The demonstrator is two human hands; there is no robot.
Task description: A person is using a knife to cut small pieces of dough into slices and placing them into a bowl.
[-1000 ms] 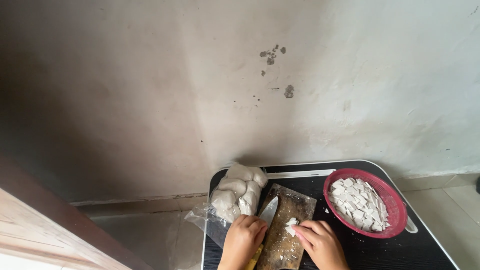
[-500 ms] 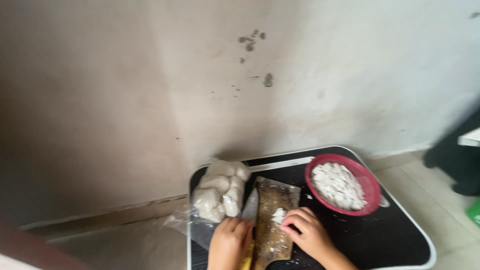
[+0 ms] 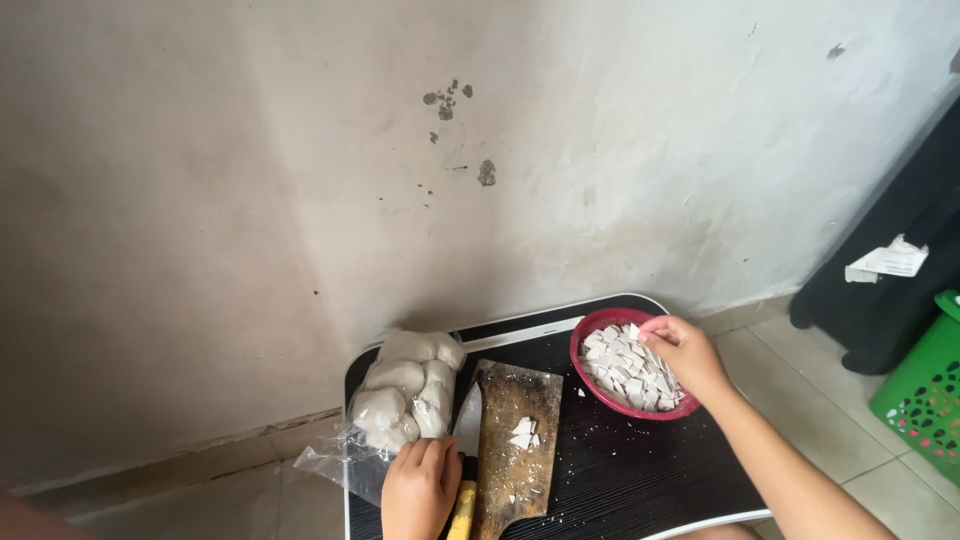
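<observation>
My left hand [image 3: 419,487] is closed around the yellow handle of a knife [image 3: 463,497], whose blade [image 3: 469,418] lies along the left edge of a worn wooden chopping board [image 3: 518,458]. A few white cut pieces [image 3: 524,432] rest on the board. My right hand [image 3: 685,355] hovers over the right side of a red bowl [image 3: 590,385], fingers pinched together above several white cut pieces [image 3: 625,367] in it. A clear plastic bag of pale round lumps [image 3: 405,391] lies left of the board.
Everything sits on a small black table with a white rim [image 3: 620,475] against a stained wall [image 3: 300,180]. A green perforated basket [image 3: 925,390] and a dark object with crumpled paper [image 3: 888,262] stand at the right on the tiled floor [image 3: 810,380].
My right hand has left the chopping board and moved right to the red bowl. The view shifted left, so the table sits more to the centre. My left hand stays on the knife.
</observation>
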